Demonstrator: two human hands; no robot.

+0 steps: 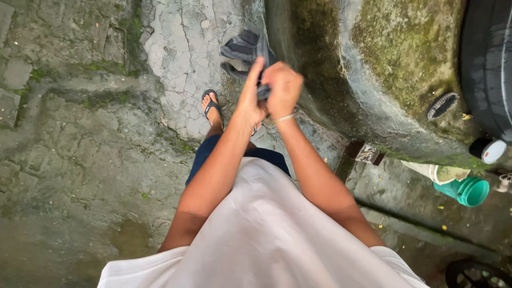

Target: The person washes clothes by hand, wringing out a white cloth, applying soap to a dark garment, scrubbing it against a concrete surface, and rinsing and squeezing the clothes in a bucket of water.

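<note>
Nearest the camera, a loose white shirt (266,234) fills the bottom of the view, with dark blue shorts (210,152) below it. Both bare forearms reach out toward twelve o'clock and meet in front of the body. The left hand (249,98) and the right hand (284,88) are pressed close together, their fingers clamped on a dark grey cloth (246,50); the close grip looks like wringing or twisting, and the cloth appears wet and limp. Its free end, soft and folded with paler stripes, hangs out past the hands at twelve o'clock. A thin bangle (286,117) circles the right wrist.

Past the hands, a foot in a black sandal (212,106) stands on cracked, damp concrete ground (80,160) streaked with green moss. At one to two o'clock rises a rounded, mossy concrete tank wall (384,64), rough and stained. At three o'clock a smooth teal plastic container (469,191) lies on its side on the ground.
</note>
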